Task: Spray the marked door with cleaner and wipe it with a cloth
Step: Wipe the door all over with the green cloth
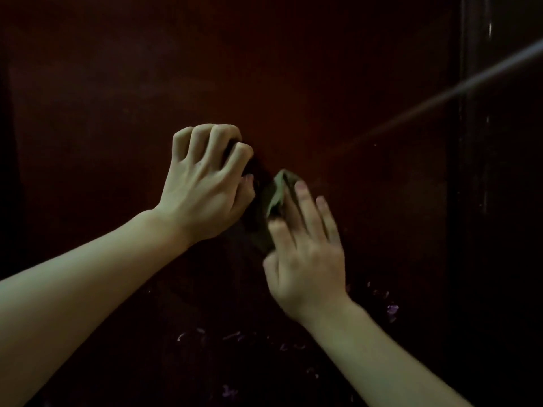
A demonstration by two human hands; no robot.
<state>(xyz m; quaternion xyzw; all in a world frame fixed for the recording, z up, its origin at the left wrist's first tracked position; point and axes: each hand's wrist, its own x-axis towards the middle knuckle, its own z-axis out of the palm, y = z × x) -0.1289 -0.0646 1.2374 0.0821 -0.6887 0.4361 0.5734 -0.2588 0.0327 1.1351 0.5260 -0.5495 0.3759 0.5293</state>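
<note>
Pretty dim shot, so bear with me; the whole frame is basically the door [293, 83], a dark reddish-brown panel, with a darker vertical strip [470, 142] running down the right side that looks like its edge or frame. The cloth [274, 198] sits just right of center, a greenish-olive rag bunched into a long shape; its long axis runs from lower left to upper right, with the pointed end aiming up toward the top of the frame. The right hand [305, 254] has its fingers laid out straight over the cloth, pressing it flat against the door, not curled around it. The left hand [205, 183] is just left of the cloth, fingers curled into a claw with the tips on the door; can't tell if it's pinching a dark bit of the cloth or just bracing there. Purple-white marks [235, 337] are scattered across the lower part of the door, plus a brighter purple blotch [392, 309] at lower right; a pale blurry streak [455, 89] cuts diagonally in from the upper right.
</note>
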